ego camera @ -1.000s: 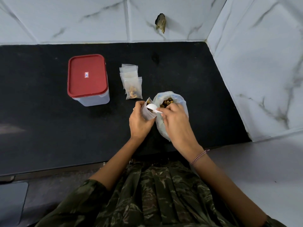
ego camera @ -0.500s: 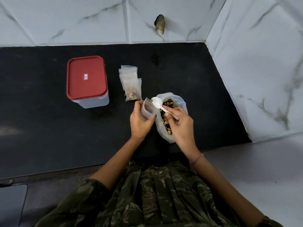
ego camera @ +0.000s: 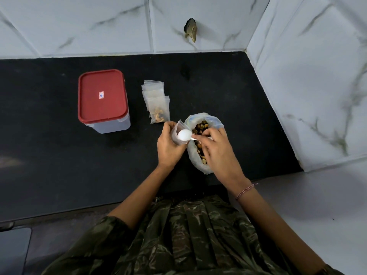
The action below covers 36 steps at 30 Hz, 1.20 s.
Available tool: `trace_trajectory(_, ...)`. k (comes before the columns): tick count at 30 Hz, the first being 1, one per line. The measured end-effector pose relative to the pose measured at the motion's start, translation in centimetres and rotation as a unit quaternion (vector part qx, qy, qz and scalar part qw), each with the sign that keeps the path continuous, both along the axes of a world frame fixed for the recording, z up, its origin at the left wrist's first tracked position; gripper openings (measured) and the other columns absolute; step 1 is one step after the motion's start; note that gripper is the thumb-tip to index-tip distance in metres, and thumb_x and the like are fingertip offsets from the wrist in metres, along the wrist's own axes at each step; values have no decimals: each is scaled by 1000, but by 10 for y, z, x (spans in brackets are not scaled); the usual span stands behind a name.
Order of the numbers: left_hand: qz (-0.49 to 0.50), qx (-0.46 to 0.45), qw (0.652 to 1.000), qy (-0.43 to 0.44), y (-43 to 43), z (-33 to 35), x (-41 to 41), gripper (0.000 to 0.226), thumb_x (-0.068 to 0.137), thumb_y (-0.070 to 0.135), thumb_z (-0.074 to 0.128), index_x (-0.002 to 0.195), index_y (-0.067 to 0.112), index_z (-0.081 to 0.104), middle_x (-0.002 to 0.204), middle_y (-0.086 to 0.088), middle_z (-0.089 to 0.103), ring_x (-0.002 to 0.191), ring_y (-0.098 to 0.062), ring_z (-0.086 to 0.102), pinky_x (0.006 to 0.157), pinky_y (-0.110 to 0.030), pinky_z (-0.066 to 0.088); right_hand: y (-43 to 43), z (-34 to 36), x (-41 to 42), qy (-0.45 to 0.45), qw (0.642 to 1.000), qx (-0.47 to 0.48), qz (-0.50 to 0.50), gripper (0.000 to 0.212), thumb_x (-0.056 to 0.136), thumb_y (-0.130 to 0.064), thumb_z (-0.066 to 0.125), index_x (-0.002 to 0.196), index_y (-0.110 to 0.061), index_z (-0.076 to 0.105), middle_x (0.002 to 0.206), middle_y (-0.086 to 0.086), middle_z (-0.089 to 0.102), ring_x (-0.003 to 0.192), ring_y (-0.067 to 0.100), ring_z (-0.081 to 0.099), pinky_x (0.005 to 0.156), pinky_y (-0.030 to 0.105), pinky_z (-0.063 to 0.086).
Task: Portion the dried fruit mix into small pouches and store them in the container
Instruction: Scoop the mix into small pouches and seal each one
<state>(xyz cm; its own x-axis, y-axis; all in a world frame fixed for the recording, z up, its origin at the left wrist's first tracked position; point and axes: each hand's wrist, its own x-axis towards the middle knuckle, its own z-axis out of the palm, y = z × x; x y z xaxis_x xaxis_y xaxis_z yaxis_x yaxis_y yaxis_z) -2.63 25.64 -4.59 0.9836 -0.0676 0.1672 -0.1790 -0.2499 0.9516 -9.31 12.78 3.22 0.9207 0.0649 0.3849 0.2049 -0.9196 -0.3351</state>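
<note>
Gripping pouch (ego camera: 177, 133) – left hand (ego camera: 169, 146); right hand (ego camera: 217, 150) pinching spoon (ego camera: 185, 134) at mouth.

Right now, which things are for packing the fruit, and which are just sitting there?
For the job: small pouch in left hand, white spoon in right hand, bag of fruit mix, filled pouch, spare pouches, red-lidded container.
Just there: broken spot in the wall tile, wrist thread, dark flat thing at lower left.

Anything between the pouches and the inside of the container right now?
Yes: the red lid sits shut on the container, so it must come off first. Nothing lies on the counter between the filled pouch and the container. The left hand holds an open pouch.
</note>
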Motion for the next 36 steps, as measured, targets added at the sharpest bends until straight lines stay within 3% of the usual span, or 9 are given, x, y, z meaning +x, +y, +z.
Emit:
trace_trajectory(4, 4, -3, 1000, 8, 1, -3, 0, 44, 70, 18, 82, 102, 8, 53, 92, 5, 65, 84, -10, 65, 72, -37, 55, -13, 8, 1, 3, 998, -55, 15, 32, 84, -10, 46, 101, -6, 72, 94, 11, 61, 93, 14, 37, 75, 23, 47)
trace_trajectory(8, 2, -9, 1000, 14, 2, -3, 1, 40, 73, 11, 81, 100, 6, 53, 90, 5, 65, 83, -10, 64, 72, -37, 55, -31, 7, 4, 39, 996, -79, 22, 35, 75, 2, 70, 109, -7, 69, 102, 11, 58, 97, 19, 37, 76, 33, 54)
trace_trajectory(11, -7, -10, 1000, 9, 2, -2, 0, 38, 74, 11, 80, 100, 7, 53, 91, 1, 64, 83, -13, 64, 72, -38, 55, -37, 10, 7, 40, 996, -73, 27, 34, 76, 3, 70, 108, -9, 70, 101, 10, 58, 97, 17, 37, 77, 30, 51)
trace_trajectory(18, -13, -4, 1000, 11, 2, -4, -3, 37, 77, 16, 79, 102, 7, 53, 92, 1, 65, 83, -10, 65, 71, -36, 55, -35, 20, 7, 99, 985, 131, -48, 29, 88, -5, 61, 112, -20, 69, 92, -6, 53, 89, 7, 47, 73, 3, 34)
trace_trajectory(21, -19, -2, 1000, 19, 0, -4, -5, 37, 77, 14, 78, 103, 8, 53, 94, 2, 65, 85, -9, 65, 74, -33, 56, -38, 21, 9, 161, 960, 217, -69, 26, 89, -12, 62, 110, -25, 69, 91, -13, 55, 84, 2, 53, 72, 5, 38)
trace_trajectory(24, -25, -3, 999, 29, -1, -3, -7, 38, 77, 14, 78, 104, 8, 52, 94, 4, 65, 86, -7, 64, 74, -28, 55, -39, 18, 9, 206, 939, 264, -77, 24, 90, -16, 62, 110, -26, 69, 103, -11, 64, 99, 2, 57, 84, 11, 42)
trace_trajectory(27, -31, -3, 999, 30, -1, -4, -8, 37, 77, 13, 77, 103, 9, 52, 93, 6, 64, 85, -5, 63, 72, -22, 53, -43, 14, 9, 215, 930, 282, -102, 22, 91, -19, 60, 110, -23, 69, 106, -6, 67, 100, 3, 59, 83, 10, 42)
trace_trajectory(32, -34, 8, 999, 36, 3, -8, -14, 37, 77, 12, 77, 103, 12, 52, 92, 9, 63, 84, -5, 64, 71, -25, 54, -51, -1, 7, 226, 937, 224, -145, 22, 92, -19, 58, 111, -18, 69, 105, -2, 68, 90, 4, 60, 68, 5, 41)
trace_trajectory(36, -26, 38, 998, 44, 6, -14, -20, 38, 77, 20, 77, 104, 15, 51, 90, 10, 64, 82, -6, 64, 69, -34, 56, -53, -14, 6, 264, 942, 114, -172, 23, 93, -18, 57, 113, -14, 68, 105, 3, 67, 81, 14, 64, 62, 15, 45)
